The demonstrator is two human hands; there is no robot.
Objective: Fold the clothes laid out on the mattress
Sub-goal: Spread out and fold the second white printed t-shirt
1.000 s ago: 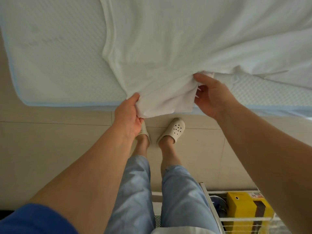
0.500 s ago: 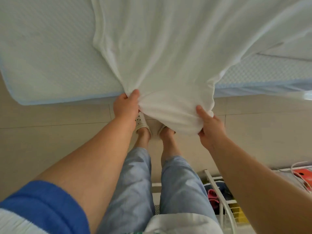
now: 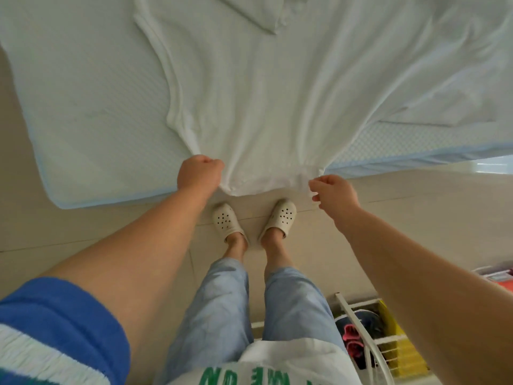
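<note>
Head view: a white garment (image 3: 266, 101) lies spread over the mattress (image 3: 83, 112), filling the upper centre, its edge hanging over the near side. The left hand (image 3: 200, 173) clenches that edge; the right hand (image 3: 333, 193) pinches its other corner.

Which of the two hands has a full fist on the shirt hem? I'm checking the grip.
The left hand: its fingers are curled tight around the hem of the white shirt. The right hand only pinches the other corner with its fingertips.
</note>
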